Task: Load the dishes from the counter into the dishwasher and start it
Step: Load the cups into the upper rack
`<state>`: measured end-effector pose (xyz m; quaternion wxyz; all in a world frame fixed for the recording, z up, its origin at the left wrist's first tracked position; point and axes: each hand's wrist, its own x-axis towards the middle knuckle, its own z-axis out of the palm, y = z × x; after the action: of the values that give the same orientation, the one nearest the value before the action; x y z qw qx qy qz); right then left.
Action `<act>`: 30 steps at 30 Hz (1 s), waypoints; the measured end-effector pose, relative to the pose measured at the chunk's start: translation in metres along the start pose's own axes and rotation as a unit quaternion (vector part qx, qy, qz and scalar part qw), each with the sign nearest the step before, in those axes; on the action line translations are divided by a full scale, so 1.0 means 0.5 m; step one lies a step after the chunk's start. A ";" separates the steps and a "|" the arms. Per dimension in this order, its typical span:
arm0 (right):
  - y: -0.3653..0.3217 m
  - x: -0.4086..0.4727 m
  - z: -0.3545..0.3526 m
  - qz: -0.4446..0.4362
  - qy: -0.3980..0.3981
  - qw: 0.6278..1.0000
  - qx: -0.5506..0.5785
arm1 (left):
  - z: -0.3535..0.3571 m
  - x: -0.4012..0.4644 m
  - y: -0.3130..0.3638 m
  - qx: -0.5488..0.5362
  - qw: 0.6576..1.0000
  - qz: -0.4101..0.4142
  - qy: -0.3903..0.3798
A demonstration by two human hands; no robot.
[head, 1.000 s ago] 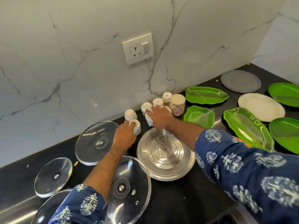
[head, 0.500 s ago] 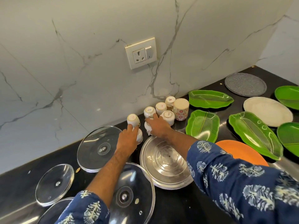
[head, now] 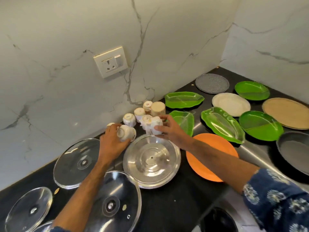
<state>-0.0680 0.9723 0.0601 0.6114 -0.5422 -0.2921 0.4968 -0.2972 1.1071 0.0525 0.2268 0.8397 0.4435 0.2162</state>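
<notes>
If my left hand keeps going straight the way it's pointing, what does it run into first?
Your left hand, already gripping a small white cup, points up and right toward the wall. The nearest thing ahead looks like the upturned cup just beyond it, though depth is hard to judge.

Both arms reach forward; left hand [head: 112,141] and right hand [head: 172,131] grip closed.

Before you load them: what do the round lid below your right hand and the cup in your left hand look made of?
Round lid: likely stainless steel, shiny, with mirror glare and concentric rings. Cup in the left hand: probably glazed ceramic, white, opaque, glossy.
</notes>
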 end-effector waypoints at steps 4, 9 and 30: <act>-0.038 -0.178 -0.136 0.046 0.011 0.986 0.160 | 0.056 -0.051 0.148 -0.205 0.977 0.022 -0.045; -0.044 -0.456 -0.293 0.030 0.039 0.981 0.189 | 0.197 -0.140 0.353 -0.329 0.925 0.036 -0.187; 0.363 -1.713 -0.354 -0.118 0.534 0.722 0.423 | 0.586 -1.097 1.053 -0.167 0.635 0.458 -0.599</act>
<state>-0.2494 0.1000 -0.0002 0.8856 -0.3639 0.2620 0.1210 -0.0727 0.3240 0.0298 0.4513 0.8281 -0.2745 -0.1876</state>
